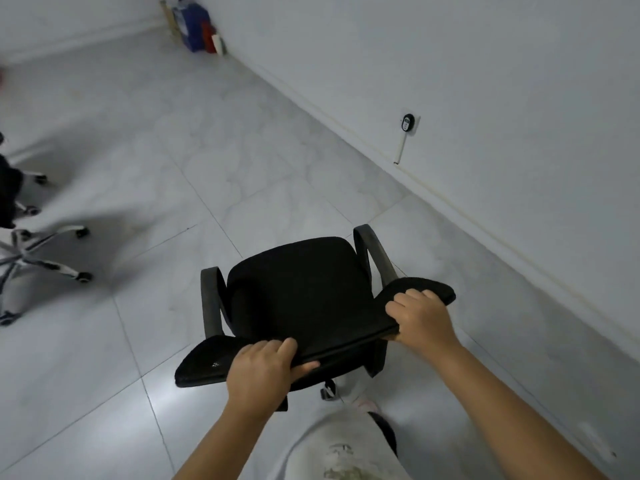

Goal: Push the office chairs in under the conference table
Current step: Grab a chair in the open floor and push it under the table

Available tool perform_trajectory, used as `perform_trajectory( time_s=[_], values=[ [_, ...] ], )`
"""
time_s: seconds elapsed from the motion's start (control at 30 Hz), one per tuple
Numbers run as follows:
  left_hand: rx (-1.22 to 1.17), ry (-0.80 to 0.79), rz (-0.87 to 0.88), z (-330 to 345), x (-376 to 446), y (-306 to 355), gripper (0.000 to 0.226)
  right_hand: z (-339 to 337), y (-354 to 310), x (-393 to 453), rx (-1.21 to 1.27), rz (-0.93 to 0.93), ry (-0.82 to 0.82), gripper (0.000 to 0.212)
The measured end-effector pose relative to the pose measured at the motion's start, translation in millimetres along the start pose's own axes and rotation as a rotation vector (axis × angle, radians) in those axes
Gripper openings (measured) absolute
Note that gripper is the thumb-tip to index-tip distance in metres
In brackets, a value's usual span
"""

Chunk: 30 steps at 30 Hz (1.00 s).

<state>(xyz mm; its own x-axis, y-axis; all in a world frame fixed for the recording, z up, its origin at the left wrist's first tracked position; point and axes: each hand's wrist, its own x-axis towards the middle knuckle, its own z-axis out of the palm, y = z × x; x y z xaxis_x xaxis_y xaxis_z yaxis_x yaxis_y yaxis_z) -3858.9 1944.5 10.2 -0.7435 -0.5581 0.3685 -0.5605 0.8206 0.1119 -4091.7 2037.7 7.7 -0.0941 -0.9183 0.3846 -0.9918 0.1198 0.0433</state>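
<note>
A black office chair [298, 289] with grey armrests stands on the tiled floor right in front of me, seen from above and behind. My left hand [263, 368] grips the top edge of its backrest on the left side, fingers curled over the front. My right hand [422, 317] grips the same edge on the right side. Another office chair [38, 258] with a chrome star base and castors shows at the left edge, mostly cut off. No conference table is in view.
A white wall [485, 98] with a skirting runs diagonally close on the right, carrying a socket with a plug [408, 123]. Bottles and containers [194, 26] stand in the far corner. Open tiled floor [173, 150] lies ahead and to the left.
</note>
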Motion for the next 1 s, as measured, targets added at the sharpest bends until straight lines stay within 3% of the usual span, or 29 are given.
perform_trajectory(
  time_s=[0.13,0.33,0.47,0.57,0.77,0.87,1.0],
  values=[
    [0.046,-0.108,-0.147,14,19,63,0.052,3,63,5,0.056,-0.120,-0.020,0.045],
    [0.087,-0.156,-0.351,38,61,149,0.046,12,151,27,0.147,-0.265,-0.037,0.040],
    [0.109,-0.049,-0.484,55,80,179,0.051,27,187,48,0.206,-0.413,-0.012,0.037],
    [0.168,0.078,-0.612,65,101,209,0.076,36,213,66,0.262,-0.532,-0.019,0.037],
    [0.274,0.107,-0.909,74,130,250,0.081,40,234,93,0.292,-0.753,-0.062,0.046],
    [0.349,0.095,-0.963,76,143,242,0.075,50,238,109,0.359,-0.830,-0.021,0.046],
    [0.452,0.205,-0.949,83,148,229,0.080,68,234,132,0.430,-0.938,0.008,0.046]
  ],
)
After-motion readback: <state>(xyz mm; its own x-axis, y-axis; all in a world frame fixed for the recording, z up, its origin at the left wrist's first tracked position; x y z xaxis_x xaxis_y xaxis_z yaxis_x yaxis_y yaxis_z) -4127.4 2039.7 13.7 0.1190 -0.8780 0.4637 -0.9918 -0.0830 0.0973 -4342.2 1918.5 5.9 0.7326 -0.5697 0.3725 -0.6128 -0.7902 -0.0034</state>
